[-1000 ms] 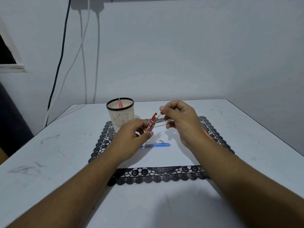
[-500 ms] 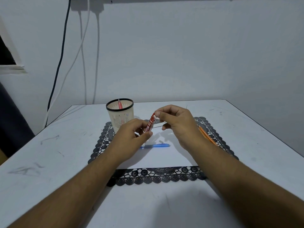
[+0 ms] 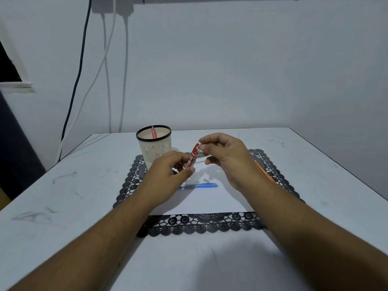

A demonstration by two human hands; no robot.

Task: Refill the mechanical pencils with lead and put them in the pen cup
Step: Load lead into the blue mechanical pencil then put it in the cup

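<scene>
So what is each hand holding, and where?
Left hand grips the red lead case at its lower end; right hand pinches its top end.

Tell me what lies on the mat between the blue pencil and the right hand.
In the head view, a small white cap lies on the white sheet, just above the blue pencil and below the right hand. Otherwise that stretch is bare.

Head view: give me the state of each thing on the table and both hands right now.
Left hand: grips the red lead case, held off the table.
Right hand: pinches at the case's upper end.
Red lead case: tilted, upper end toward the right hand.
Blue mechanical pencil: lying flat on the white sheet.
Small white cap: loose, beside the blue pencil.
Pen cup: upright, red pencil inside.
Orange pencil: on the mat, partly hidden.
</scene>
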